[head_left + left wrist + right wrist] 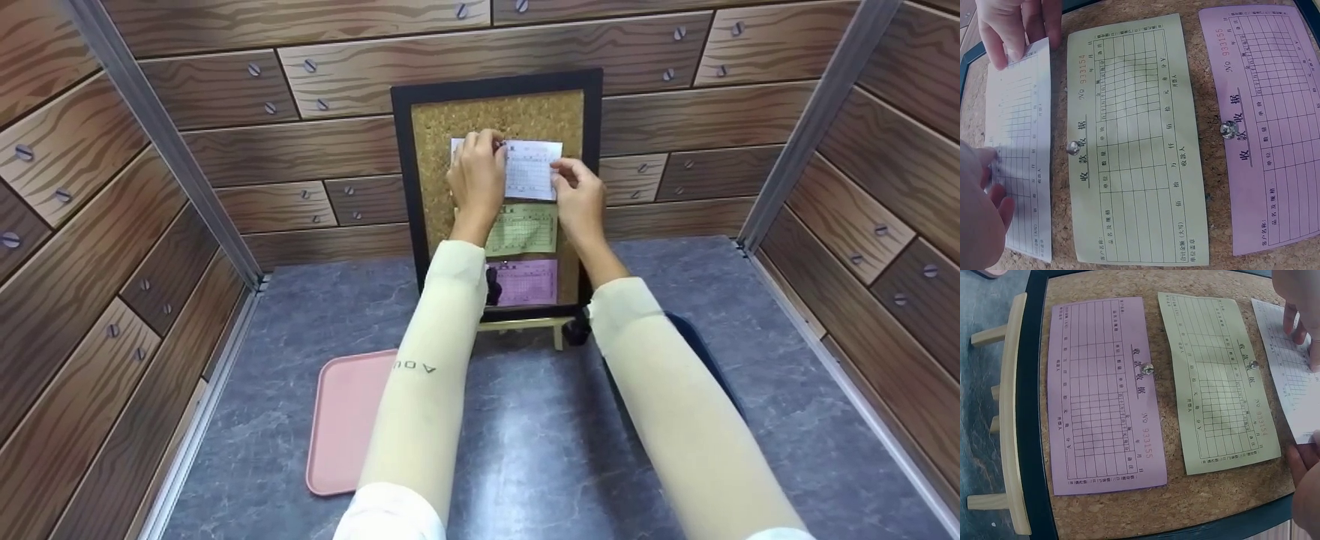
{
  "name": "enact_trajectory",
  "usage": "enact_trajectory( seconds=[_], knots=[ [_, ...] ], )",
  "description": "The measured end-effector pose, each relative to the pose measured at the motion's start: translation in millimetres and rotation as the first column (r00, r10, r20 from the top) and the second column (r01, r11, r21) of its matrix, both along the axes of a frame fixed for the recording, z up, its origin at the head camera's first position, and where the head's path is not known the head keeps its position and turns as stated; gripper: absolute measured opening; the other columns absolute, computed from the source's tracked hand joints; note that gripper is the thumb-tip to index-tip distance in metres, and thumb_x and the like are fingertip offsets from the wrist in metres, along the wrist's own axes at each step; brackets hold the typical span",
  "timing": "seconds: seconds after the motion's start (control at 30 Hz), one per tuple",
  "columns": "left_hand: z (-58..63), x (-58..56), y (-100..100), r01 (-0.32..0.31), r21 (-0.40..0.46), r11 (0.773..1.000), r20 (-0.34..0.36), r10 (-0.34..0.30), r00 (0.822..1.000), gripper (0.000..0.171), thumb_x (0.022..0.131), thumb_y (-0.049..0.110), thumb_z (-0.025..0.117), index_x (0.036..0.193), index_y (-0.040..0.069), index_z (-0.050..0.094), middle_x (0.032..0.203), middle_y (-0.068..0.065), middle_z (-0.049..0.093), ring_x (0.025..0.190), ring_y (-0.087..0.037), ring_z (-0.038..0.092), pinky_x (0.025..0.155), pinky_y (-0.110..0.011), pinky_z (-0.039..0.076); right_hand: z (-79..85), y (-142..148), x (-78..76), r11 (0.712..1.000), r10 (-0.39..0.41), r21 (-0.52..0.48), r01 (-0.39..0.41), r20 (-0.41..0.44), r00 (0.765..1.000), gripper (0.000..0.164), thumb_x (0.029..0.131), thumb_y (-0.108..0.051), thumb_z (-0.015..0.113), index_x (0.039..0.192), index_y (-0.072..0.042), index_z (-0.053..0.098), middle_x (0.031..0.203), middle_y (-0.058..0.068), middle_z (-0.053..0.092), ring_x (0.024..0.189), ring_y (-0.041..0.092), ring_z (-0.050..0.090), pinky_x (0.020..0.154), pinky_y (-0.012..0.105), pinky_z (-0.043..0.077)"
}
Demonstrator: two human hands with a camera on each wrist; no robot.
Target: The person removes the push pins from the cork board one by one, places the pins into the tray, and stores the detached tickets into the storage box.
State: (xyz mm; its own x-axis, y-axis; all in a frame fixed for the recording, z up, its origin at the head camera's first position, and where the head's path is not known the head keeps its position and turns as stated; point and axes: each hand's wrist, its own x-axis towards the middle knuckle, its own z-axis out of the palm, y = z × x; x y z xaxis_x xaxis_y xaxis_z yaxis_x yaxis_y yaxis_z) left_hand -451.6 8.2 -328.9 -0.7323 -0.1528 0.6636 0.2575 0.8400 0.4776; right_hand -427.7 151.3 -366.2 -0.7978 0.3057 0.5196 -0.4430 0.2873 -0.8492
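My right hand pinches edge of white slip; left hand at its top, grasp untellable. Uneven tug could skew it toward green slip below hands.

A dark grey bench with paler, marble-like veining carries everything here. A pale wooden easel stands directly on it, toward the far end. Nearer than the easel and to its left lies a pink tray with rounded corners and a raised rim, its right side hidden. Nearer and to the easel's right lies a dark blue tray, mostly covered from view. Straight in front of the easel, light glares off the bench.
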Motion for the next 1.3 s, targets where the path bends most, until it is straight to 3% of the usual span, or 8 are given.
enact_trajectory(
  seconds=[0.23,0.5,0.83,1.13,1.3],
  knots=[
    [-0.4,0.6,1,0.02,0.008,1.0,-0.005,-0.02,1.0,0.018,0.098,0.03,0.065,0.112,0.021,0.072,0.11,0.003,0.07,0.101,-0.017,0.067,0.082,-0.036,0.054,-1.9,-1,-1.5,1.0,0.019,0.009,-0.019,-0.012,1.0,0.022,0.093,0.007,0.061,0.113,0.007,0.071,0.116,0.021,0.07,0.106,0.025,0.065,0.094,0.028,0.051],
    [-3.6,3.0,0,0.021,0.022,1.0,-0.005,-0.02,1.0,0.016,0.099,0.03,0.064,0.109,0.022,0.073,0.105,0.005,0.072,0.092,-0.017,0.069,0.074,-0.035,0.053,-1.1,-4,1.9,0.999,0.049,0.025,-0.048,-0.023,0.999,0.024,0.094,0.005,0.061,0.116,0.008,0.07,0.114,0.022,0.069,0.101,0.025,0.065,0.089,0.026,0.052],
    [0.8,8.2,1,0.075,0.118,0.99,0.031,-0.079,0.996,0.016,0.099,0.032,0.064,0.106,0.022,0.074,0.109,0.007,0.073,0.095,-0.013,0.069,0.077,-0.034,0.052,-0.7,-2,2.6,0.999,0.04,-0.002,-0.04,-0.064,0.997,0.026,0.092,0.009,0.061,0.116,0.008,0.07,0.114,0.023,0.069,0.104,0.025,0.065,0.092,0.026,0.052],
    [1.0,13.8,-4,0.194,0.277,0.941,0.031,-0.21,0.977,0.015,0.097,0.026,0.067,0.106,0.018,0.076,0.106,0.005,0.074,0.099,-0.013,0.069,0.085,-0.032,0.05,2.2,0,5.8,0.999,0.032,-0.008,-0.032,-0.076,0.997,0.025,0.092,0.008,0.063,0.116,0.007,0.071,0.114,0.021,0.07,0.103,0.023,0.065,0.091,0.026,0.053],
    [-1.9,18.4,-8,0.22,0.35,0.91,0.052,-0.254,0.966,0.016,0.097,0.026,0.067,0.109,0.019,0.076,0.109,0.006,0.075,0.096,-0.011,0.068,0.082,-0.031,0.049,1.6,3,8.0,1.0,0.027,0.001,-0.027,-0.081,0.996,0.026,0.091,0.007,0.063,0.116,0.006,0.071,0.113,0.02,0.07,0.101,0.021,0.064,0.089,0.024,0.052]
  ],
)
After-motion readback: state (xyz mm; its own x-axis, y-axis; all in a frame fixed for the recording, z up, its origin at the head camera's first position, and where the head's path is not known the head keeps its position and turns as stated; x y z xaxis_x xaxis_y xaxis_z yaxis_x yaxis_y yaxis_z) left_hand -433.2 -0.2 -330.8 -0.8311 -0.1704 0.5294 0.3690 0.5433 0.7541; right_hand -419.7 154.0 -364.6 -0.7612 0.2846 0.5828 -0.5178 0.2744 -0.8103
